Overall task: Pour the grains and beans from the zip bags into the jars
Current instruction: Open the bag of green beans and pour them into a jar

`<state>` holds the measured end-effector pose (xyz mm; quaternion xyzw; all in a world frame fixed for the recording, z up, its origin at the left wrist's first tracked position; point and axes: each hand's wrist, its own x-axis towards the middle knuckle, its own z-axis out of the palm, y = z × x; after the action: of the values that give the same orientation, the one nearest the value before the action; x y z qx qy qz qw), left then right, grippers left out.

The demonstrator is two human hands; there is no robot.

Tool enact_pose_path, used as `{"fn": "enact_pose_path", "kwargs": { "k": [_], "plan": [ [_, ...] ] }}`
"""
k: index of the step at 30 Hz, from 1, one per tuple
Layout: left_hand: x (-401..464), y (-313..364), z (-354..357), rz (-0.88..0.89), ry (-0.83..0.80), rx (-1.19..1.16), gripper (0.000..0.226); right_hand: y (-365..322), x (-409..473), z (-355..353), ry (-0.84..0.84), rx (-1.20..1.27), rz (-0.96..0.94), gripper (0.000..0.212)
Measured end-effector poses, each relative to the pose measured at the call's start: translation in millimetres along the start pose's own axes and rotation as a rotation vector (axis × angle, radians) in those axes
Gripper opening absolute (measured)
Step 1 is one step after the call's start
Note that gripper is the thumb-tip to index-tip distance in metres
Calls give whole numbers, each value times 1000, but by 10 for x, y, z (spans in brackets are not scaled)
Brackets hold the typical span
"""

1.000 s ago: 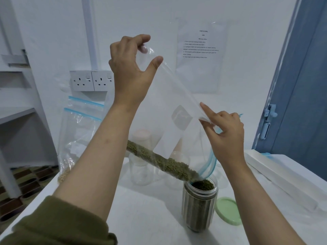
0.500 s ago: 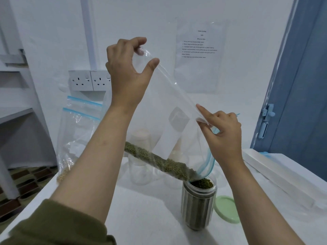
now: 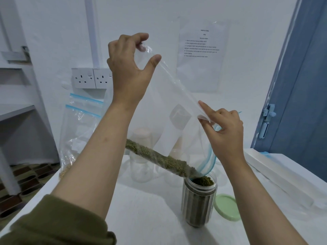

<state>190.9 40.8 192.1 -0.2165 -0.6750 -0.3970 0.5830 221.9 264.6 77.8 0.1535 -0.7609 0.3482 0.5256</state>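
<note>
Both hands (image 3: 127, 68) tilt zip bag (image 3: 177, 110) jarward (image 3: 199, 200).

zip bag (image 3: 177, 96): thin clear plastic film, glossy, crinkled, blue plastic zip strip
jar (image 3: 199, 204): clear ribbed plastic, shiny
beans (image 3: 159, 159): small green grains, matt
lid (image 3: 225, 206): pale green plastic, smooth, dull sheen
table (image 3: 150, 218): white, matt, finely textured
sleeve (image 3: 58, 225): olive knit cloth, soft matt
wall sheet (image 3: 200, 55): paper in glossy plastic sleeve

An olive-green sleeve (image 3: 58, 225) covers the left arm; the right arm is bare.
</note>
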Motion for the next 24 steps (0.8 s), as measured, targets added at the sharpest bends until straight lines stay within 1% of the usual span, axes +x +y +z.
{"fn": "enact_pose_path", "kwargs": {
  "k": [24],
  "plan": [
    [42, 32, -20, 7, 4, 1, 45, -45, 11, -31, 3, -9, -19, 40]
  ]
}}
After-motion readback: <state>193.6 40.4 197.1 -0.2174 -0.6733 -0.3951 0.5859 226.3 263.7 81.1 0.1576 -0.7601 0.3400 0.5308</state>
